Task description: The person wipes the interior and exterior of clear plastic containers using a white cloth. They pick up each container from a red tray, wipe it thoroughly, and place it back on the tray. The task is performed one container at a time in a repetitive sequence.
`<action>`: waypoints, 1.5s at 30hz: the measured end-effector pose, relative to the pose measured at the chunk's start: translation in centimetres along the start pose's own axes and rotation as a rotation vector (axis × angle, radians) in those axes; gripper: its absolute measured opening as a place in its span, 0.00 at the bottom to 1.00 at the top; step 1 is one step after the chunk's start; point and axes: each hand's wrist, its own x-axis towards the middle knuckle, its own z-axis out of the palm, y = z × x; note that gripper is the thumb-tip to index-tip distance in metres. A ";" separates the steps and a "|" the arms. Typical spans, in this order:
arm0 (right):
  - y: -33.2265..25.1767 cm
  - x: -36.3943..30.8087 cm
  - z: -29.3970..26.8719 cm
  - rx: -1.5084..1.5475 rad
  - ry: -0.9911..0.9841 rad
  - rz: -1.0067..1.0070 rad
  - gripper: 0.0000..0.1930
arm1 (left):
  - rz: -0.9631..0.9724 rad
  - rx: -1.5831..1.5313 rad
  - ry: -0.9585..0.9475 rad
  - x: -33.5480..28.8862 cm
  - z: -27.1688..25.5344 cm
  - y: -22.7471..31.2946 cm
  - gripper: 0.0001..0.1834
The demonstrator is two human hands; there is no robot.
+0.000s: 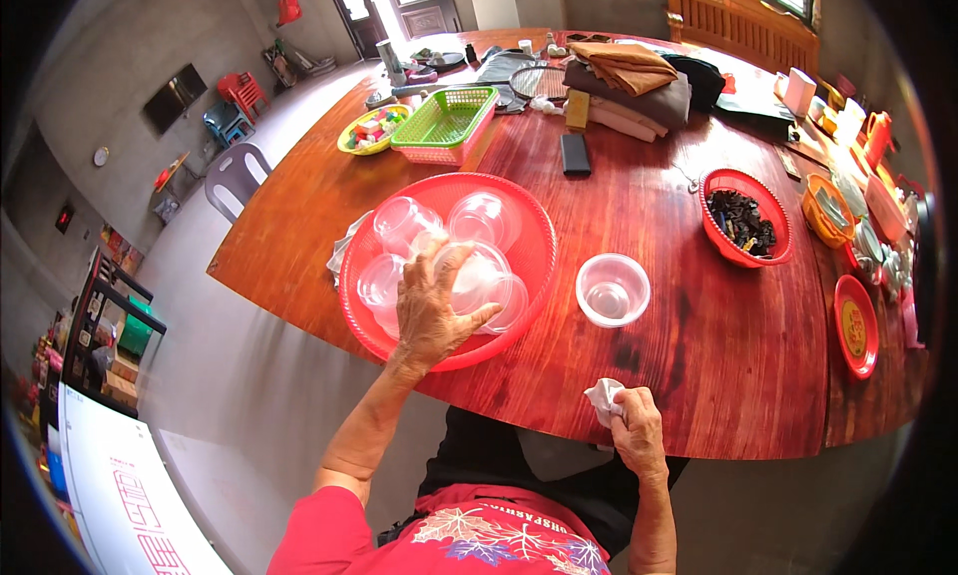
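A large red plastic basin [546, 276] stands near the table's front edge with several clear plastic bowls [484, 219] in it. My left hand [431, 310] reaches over the basin, its thumb and fingers spread around one clear plastic bowl [472, 273]; the palm side of the grip is hidden. To the right of the basin, a single clear plastic bowl [613, 290] sits upright on the wood. At the table's front edge my right hand [639, 427] is closed on a crumpled white cloth [605, 400], apart from the bowls.
A red basket [782, 238] of small dark pieces stands to the right. Green and pink baskets [446, 123] and a yellow basket [351, 144] are behind the basin. A black phone-like object [575, 154], folded cloths [624, 68] and a red plate [869, 325] also lie on the table.
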 end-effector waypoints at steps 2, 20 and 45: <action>0.6 -0.2 0.3 0.002 0.014 0.004 0.13 | 0.053 0.029 -0.038 -0.2 1.0 -0.4 0.43; 3.3 -0.4 0.4 0.004 0.126 0.031 0.15 | 0.066 0.003 -0.182 -0.4 2.3 0.6 0.40; 4.4 -1.1 0.9 0.111 0.288 0.039 0.15 | 0.346 -0.014 -0.302 -1.5 16.4 10.4 0.17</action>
